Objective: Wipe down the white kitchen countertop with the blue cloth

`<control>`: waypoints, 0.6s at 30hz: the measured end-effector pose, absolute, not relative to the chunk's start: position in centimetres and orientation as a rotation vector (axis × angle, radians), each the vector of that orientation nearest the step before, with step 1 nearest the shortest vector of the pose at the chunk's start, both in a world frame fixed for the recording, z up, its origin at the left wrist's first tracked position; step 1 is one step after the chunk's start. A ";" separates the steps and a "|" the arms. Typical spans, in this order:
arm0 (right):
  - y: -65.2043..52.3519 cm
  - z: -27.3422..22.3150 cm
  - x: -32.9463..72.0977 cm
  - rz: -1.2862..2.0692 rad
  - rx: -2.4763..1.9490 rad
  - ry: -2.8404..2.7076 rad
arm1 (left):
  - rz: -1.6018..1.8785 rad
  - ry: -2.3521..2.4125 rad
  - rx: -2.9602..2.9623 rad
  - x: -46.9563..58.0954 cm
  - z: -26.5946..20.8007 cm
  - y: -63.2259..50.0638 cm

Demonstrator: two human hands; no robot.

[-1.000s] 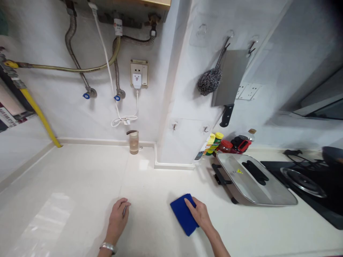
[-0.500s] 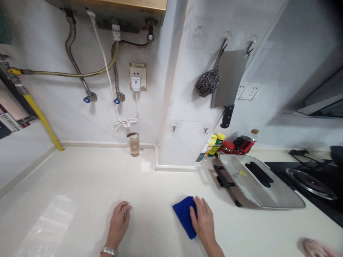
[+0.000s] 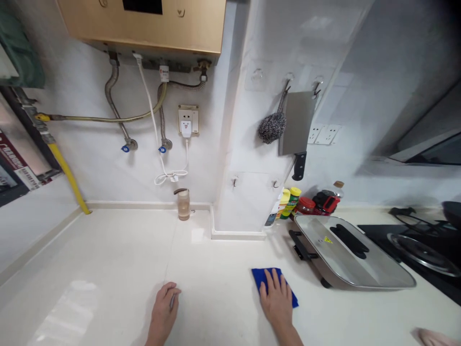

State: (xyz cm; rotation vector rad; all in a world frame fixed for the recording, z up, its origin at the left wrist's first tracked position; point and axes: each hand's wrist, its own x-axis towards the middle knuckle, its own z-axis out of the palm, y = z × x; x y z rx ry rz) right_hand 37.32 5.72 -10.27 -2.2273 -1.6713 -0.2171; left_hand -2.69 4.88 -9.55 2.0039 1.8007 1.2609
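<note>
A yellow warning triangle (image 3: 327,240) stands on the pan lid (image 3: 317,228), between its left edge and black handle (image 3: 348,241). Two small symbols flank the dark display (image 3: 142,6) on the heater (image 3: 144,31). Below the heater's bottom edge, a white sleeve (image 3: 164,73) bears tiny, illegible characters. Far left, pale lettering on a maroon panel (image 3: 14,154) adjoins a barcode-like label (image 3: 28,178), both too blurred to read.

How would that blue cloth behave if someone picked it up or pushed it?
The blue cloth will probably flop when lifted, since it looks like soft, folded fabric. It seems light, being a small, thin piece under the right hand. Pushed, it would likely slide or bunch up, not roll, because it lies flat on the smooth, shiny countertop.
</note>
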 end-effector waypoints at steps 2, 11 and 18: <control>6.4 -9.9 39.7 -0.174 -2.247 -1.652 | 1.270 1.793 2.021 -2.8 -9.9 4.9; 6.7 -10.7 43.8 -0.110 -2.157 -1.867 | 1.212 1.985 2.150 -3.4 -12.1 5.6; 12.4 -9.7 43.1 -0.152 -2.404 -1.750 | 0.858 2.096 2.251 -3.7 -14.1 6.4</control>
